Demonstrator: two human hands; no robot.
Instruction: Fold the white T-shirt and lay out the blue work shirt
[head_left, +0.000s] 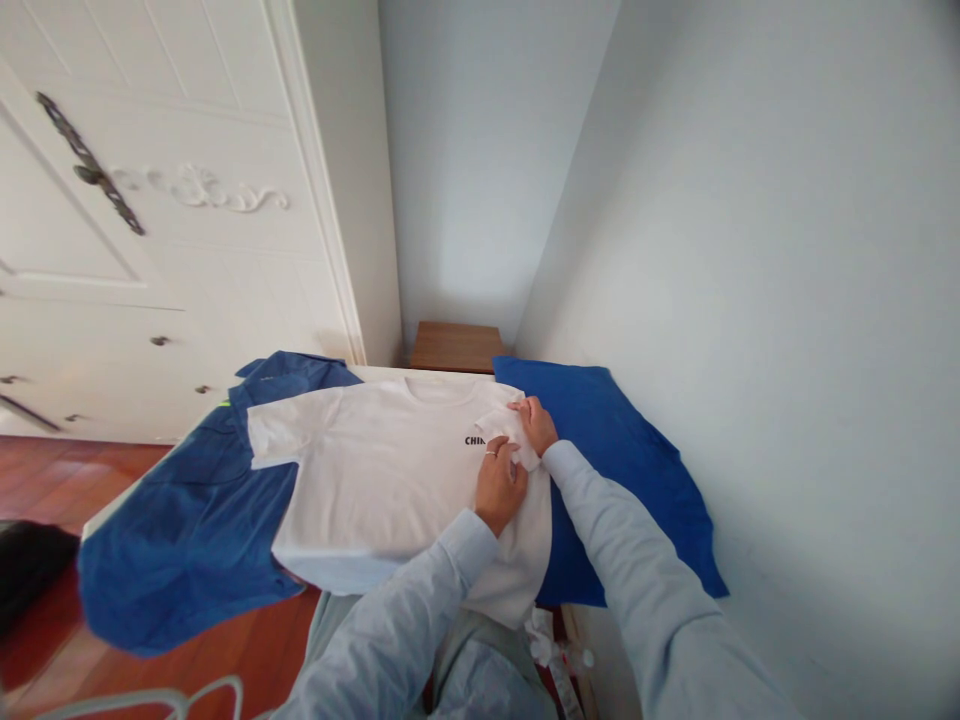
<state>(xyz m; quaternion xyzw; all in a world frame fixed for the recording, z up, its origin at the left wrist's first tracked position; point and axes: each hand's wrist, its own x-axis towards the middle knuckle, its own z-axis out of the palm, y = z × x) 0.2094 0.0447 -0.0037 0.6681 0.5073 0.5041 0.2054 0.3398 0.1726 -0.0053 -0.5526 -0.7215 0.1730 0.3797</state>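
Note:
A white T-shirt with black lettering on the chest lies spread out, neck away from me. Its right-hand sleeve is turned inward over the chest and partly covers the letters. My left hand, with a ring on one finger, pinches the lower part of that sleeve. At the sleeve's outer fold my right hand has its fingers closed on the cloth. The other sleeve lies flat, pointing left. Under the shirt, blue cloth shows on both sides.
A darker blue garment hangs over the table's left end; bright blue cloth lies at the right against the wall. Behind stand a white wardrobe and a brown wooden box-like piece. A dark item sits on the reddish floor.

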